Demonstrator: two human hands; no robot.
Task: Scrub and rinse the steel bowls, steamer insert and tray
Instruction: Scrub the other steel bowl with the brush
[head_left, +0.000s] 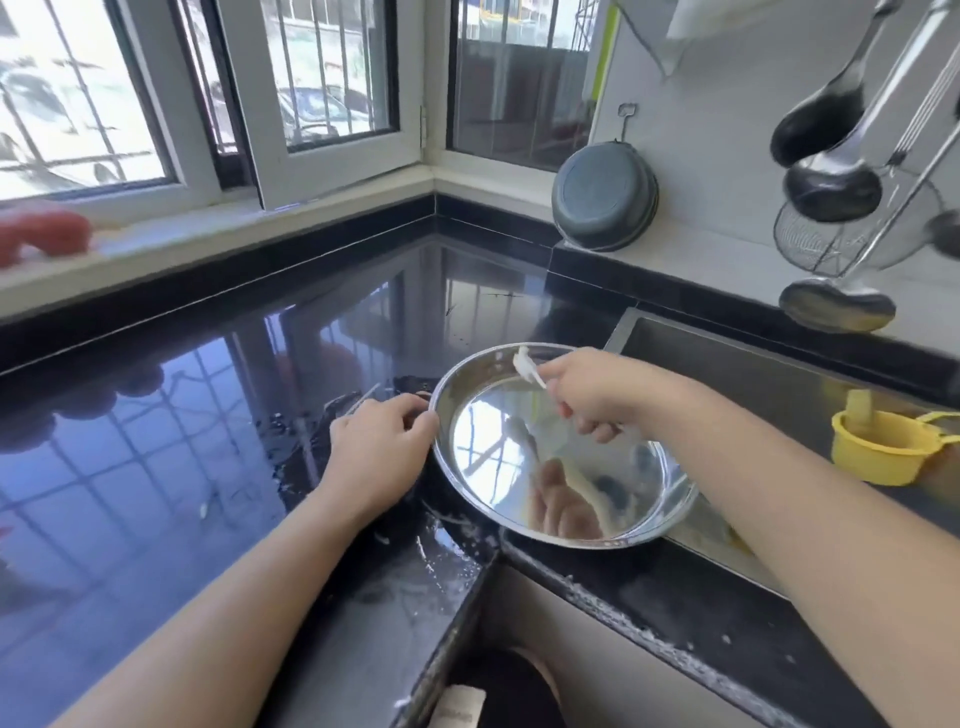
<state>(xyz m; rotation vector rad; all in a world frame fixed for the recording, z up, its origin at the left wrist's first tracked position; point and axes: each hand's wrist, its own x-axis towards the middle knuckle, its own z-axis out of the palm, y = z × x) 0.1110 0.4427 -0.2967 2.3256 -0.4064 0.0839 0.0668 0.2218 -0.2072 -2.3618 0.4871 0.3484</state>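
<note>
A round shiny steel tray (498, 462) lies half on the black counter, half over the sink's left edge. My left hand (382, 447) grips its left rim with curled fingers. My right hand (592, 389) hovers over the tray's far side and pinches a small white scrap, maybe a cloth or scrubber (527, 366), near the far rim. The tray's mirror surface reflects the hand and the window.
The wet black counter (208, 441) stretches left toward the windows. The steel sink (779, 384) lies right, with a yellow cup (883, 447) in it. A grey pan (602, 200) leans on the wall. Ladles and a wire strainer (831, 182) hang at the upper right.
</note>
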